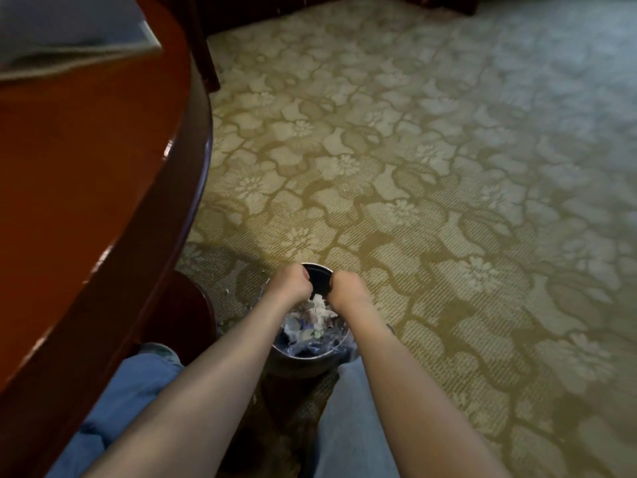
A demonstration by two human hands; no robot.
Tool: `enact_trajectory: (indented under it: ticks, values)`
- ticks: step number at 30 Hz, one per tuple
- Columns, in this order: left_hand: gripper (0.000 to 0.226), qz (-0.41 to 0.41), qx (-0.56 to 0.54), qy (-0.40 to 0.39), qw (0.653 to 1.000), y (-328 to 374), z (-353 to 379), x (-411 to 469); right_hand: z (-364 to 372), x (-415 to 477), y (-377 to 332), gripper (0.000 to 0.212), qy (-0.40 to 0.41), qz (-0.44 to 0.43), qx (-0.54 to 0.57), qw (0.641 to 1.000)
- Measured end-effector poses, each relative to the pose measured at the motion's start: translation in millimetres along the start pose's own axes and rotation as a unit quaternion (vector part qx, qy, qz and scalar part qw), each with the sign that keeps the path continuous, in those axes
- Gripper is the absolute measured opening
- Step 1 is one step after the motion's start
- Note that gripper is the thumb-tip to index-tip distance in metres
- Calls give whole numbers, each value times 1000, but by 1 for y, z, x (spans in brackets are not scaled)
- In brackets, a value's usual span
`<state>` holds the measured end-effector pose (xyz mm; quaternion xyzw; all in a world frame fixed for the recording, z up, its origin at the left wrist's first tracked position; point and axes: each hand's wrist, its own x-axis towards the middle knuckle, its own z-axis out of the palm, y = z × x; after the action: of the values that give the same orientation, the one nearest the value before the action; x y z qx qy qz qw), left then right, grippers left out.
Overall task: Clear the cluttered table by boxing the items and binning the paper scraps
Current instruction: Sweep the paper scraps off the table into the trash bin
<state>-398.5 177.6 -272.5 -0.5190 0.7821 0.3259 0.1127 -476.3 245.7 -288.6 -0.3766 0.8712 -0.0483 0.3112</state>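
Wearing blue denim jeans (138,391): my left leg reads mid-blue, the right leg paler and washed-out. Forearms, left hand (291,282) and right hand (346,291) are bare. Left shoe (158,350) has a pale toe with greenish speckle. Right shoe (391,327) shows only a dark tip.

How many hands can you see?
2. The left hand and the right hand are side by side above the bin, each gripping a dark round thing.
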Motion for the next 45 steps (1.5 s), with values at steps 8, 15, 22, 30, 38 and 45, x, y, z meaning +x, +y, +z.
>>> enact_trajectory:
  ticks: [8, 15, 22, 30, 38, 45]
  values:
    - [26, 62, -20, 54, 996, 40, -54, -52, -63, -49, -18, 27, 97, -2, 3, 995]
    - [26, 155, -19, 92, 984, 69, -116, -105, -110, -86, -42, 33, 175, -32, 6, 984]
    - [25, 231, -21, 158, 960, 72, -187, -165, -164, -118, -74, 33, 254, -72, 19, 964]
    - [26, 202, 8, 252, 946, 0, -244, -210, -178, -149, -149, 31, 296, -172, 4, 940]
    - [31, 84, 46, 284, 954, -106, -277, -249, -148, -185, -238, 26, 285, -300, -33, 910]
    - [41, -48, 30, 316, 947, -203, -289, -293, -95, -212, -304, 29, 218, -378, -84, 896]
